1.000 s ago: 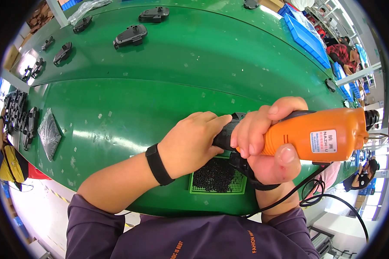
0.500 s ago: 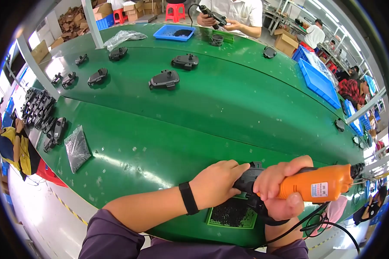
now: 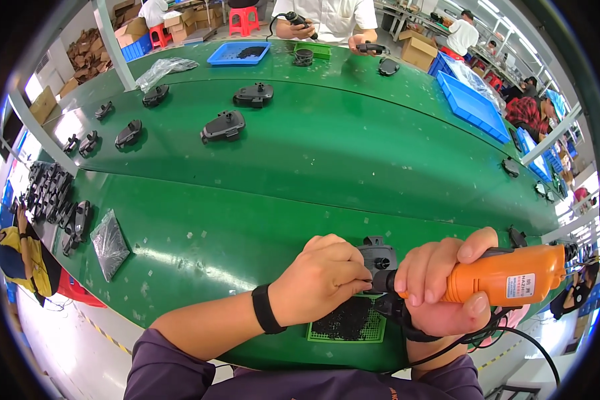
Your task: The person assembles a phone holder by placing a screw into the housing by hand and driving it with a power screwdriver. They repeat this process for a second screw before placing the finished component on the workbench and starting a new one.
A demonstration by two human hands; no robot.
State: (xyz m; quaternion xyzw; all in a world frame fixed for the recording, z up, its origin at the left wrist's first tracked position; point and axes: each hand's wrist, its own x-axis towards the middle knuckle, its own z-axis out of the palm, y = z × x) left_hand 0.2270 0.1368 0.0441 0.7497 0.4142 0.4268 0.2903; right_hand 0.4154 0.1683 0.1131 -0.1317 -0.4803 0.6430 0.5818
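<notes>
My right hand (image 3: 440, 287) is wrapped round an orange electric screwdriver (image 3: 507, 279), which lies nearly level with its black nose pointing left. The fingers of my left hand (image 3: 323, 277) are pinched together at the tip of that nose; whatever is between them is too small to make out. Just beyond the fingertips, a dark grey plastic housing (image 3: 378, 255) rests on the table, partly covered by the hands. Below them lies a green mesh tray (image 3: 345, 339) holding many small black screws (image 3: 347, 319). A black object (image 3: 392, 307) shows under the screwdriver, mostly hidden by my right hand.
Similar housings (image 3: 224, 127) are spread over the green table (image 3: 280, 160), with a pile (image 3: 47, 190) at far left. A plastic bag (image 3: 110, 245) lies nearby. Opposite, a person in a white shirt (image 3: 330, 19) holds a screwdriver and a housing. A cable (image 3: 527, 337) trails at right.
My left hand has left the housing and now pinches at the screwdriver's tip. The screwdriver has drawn back from the housing. Across the table, the person's hands have moved apart. The whole view has shifted.
</notes>
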